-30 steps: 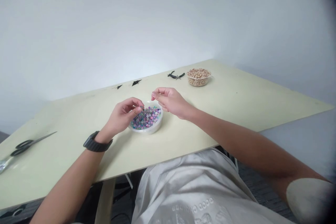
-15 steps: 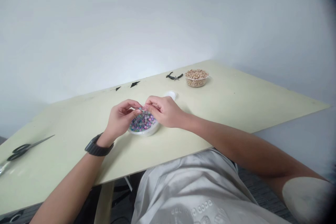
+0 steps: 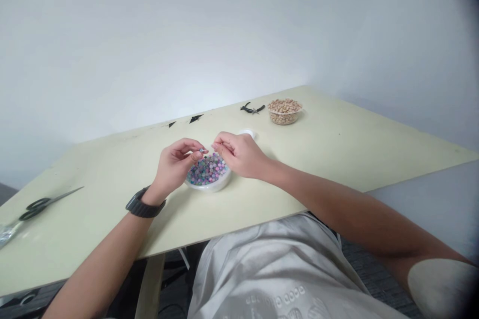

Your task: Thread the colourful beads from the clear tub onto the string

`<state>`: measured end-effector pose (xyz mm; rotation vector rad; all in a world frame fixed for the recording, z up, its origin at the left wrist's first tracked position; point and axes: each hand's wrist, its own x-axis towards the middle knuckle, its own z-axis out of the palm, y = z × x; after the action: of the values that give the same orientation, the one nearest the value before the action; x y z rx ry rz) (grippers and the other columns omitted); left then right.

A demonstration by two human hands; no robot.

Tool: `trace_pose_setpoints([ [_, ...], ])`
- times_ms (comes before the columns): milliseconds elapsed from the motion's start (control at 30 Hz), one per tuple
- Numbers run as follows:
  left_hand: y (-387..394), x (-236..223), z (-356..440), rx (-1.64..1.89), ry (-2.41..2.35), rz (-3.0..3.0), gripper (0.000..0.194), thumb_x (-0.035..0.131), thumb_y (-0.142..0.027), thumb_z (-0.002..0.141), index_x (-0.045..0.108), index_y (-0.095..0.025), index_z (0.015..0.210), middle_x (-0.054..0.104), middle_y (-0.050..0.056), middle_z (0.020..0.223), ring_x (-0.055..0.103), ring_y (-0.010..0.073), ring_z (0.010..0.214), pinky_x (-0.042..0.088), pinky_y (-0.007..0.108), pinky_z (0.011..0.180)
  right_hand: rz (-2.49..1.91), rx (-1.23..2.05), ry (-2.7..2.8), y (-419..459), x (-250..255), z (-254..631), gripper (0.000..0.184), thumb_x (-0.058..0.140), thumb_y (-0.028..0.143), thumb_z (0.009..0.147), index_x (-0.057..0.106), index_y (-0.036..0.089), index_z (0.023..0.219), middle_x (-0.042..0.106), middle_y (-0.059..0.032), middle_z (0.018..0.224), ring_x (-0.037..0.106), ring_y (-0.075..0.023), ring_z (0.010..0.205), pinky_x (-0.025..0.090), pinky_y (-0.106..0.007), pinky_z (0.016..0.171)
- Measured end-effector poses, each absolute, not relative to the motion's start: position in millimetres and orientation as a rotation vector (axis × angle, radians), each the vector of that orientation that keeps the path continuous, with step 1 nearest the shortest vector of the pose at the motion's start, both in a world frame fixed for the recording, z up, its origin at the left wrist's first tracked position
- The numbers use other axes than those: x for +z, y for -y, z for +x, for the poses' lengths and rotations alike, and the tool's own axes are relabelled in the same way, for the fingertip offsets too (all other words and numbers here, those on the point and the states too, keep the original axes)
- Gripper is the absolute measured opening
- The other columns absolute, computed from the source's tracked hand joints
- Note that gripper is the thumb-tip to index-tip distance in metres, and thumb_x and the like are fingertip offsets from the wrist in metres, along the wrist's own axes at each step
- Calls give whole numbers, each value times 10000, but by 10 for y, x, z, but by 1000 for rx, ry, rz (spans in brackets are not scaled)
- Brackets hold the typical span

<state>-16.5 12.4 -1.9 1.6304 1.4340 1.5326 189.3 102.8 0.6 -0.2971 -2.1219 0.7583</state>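
Note:
Between the thumb and forefinger of my left hand [image 3: 177, 163] is a small blue bead [image 3: 202, 150], pinched above a white bowl [image 3: 209, 187]. Pink, purple, grey and blue-green beads [image 3: 207, 170] fill that bowl. My right hand [image 3: 239, 153] hovers at the bowl's right rim, its thumb and forefinger pressed together in a pinch. What they hold, if anything, is too small to make out. A short gap separates the fingertips of both hands.
Behind my right hand sits a small white dish [image 3: 247, 133]. Farther back are black-handled pliers [image 3: 253, 108] and a clear tub of beige nuts or beans [image 3: 284, 111]. Scissors [image 3: 47, 203] and clear plastic [image 3: 9, 232] lie at left. Black scraps [image 3: 195, 118] rest near the wall.
My fingertips, which met over the bowl, have come apart; the right hand has drawn off to the right. The left hand keeps its pinch on the bead. The view has shifted slightly.

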Motion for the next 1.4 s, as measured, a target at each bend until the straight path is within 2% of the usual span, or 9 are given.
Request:
trace_pose_setpoints([
  [500, -109, -5, -140, 1562, -1392, 1663, 204, 848, -321, 828, 743, -183, 936, 748, 52, 894, 669, 132, 758, 526, 227, 662, -277, 700, 2123, -1077, -37, 1868, 234, 514, 297, 1020, 609, 153, 862, 548, 33, 638, 426, -81, 558, 299, -240, 614],
  [1400, -105, 18, -115, 1559, -1407, 1670, 212, 851, -316, 819, 742, -174, 934, 754, 66, 889, 683, 146, 761, 532, 244, 674, -309, 677, 2142, -1074, -34, 1867, 238, 503, 296, 1022, 606, 151, 863, 546, 27, 644, 423, -88, 575, 287, -250, 623],
])
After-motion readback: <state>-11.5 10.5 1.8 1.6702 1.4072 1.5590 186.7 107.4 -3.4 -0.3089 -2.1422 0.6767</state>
